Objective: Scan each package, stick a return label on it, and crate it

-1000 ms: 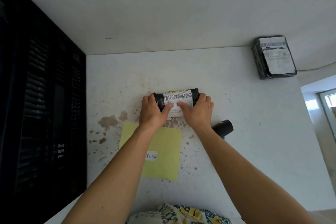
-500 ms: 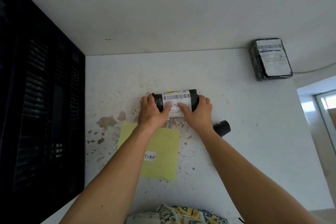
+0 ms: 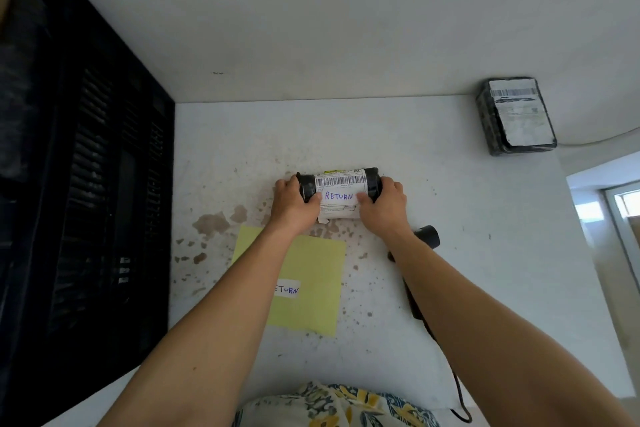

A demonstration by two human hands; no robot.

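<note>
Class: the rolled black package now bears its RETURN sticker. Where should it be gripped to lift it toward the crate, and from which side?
Grip the rolled black package by its bare black ends, coming in from left and right, as the left hand and right hand flank it now. It lies sideways, so its ends face outward, and this probably keeps fingers off the RETURN sticker on top.

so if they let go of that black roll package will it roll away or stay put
The black roll package looks cylindrical, so it could roll on the flat table. Its glossy wrap may be slippery. Left hand and right hand grip its ends, which probably steadies it.
</note>
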